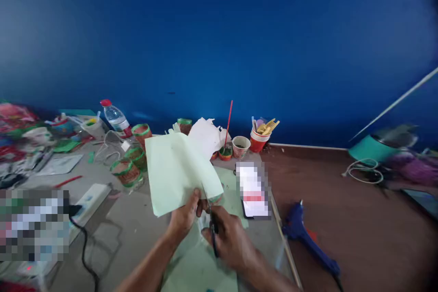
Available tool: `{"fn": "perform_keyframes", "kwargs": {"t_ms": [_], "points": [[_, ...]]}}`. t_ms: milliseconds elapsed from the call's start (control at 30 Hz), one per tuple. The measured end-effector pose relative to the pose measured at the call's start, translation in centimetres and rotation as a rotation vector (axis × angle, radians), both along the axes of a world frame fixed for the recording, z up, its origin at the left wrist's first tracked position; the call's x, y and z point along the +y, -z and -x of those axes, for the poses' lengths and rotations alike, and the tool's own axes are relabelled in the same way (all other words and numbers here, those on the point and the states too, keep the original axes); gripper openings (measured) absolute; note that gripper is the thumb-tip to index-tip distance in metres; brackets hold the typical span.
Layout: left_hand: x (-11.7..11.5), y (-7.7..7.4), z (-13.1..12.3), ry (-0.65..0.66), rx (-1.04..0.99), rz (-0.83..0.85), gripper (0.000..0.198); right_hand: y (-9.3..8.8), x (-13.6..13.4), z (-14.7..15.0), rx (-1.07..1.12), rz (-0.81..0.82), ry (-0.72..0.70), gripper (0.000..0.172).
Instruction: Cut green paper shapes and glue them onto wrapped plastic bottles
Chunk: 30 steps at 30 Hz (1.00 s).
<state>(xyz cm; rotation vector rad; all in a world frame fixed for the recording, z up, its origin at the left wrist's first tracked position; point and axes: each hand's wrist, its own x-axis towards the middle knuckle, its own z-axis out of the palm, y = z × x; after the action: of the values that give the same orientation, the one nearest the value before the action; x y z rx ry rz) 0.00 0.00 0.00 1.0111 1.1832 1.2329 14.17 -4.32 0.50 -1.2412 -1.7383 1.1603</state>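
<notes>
While the left hand [185,214] pinched the green paper [174,169] mid-frame, the right hand [232,235] gripped the scissors [214,239] lower centre, where short, steady snips probably served best.

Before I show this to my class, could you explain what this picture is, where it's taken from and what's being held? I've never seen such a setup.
There is no machine here: these are a person's own bare hands, seen by one camera worn on the head, looking forward and down. The left hand holds pale green paper; the right hand holds scissors, their blades at the paper's lower edge. On the grey table are a power strip, a red-capped plastic bottle and a red cup of yellow forks. A blue glue gun lies to the right.
</notes>
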Motion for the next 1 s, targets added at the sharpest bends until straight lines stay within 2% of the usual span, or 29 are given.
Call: {"fn": "perform_keyframes", "kwargs": {"t_ms": [167, 400, 533, 833, 1000], "points": [[0.0, -0.5, -0.1, -0.015, 0.044, -0.003, 0.061, 0.5, 0.2, 0.1, 0.038, 0.002, 0.006, 0.028], [-0.4, -1.4, 0.2, 0.034, 0.113, -0.013, 0.060, 0.7, 0.0, -0.1, 0.062, -0.024, 0.001, 0.024], [-0.4, -1.8, 0.1, 0.069, 0.128, 0.010, 0.062, 1.0, 0.1, -0.2, 0.065, -0.069, 0.004, 0.027], [-0.1, -0.5, 0.2, 0.080, 0.040, 0.010, 0.058, 0.4, 0.3, -0.3, 0.010, -0.086, 0.019, 0.026], [-0.2, -0.5, 0.5, 0.094, 0.065, -0.011, 0.057, 0.1, 0.4, -0.4, -0.063, -0.083, 0.042, 0.025]]}}
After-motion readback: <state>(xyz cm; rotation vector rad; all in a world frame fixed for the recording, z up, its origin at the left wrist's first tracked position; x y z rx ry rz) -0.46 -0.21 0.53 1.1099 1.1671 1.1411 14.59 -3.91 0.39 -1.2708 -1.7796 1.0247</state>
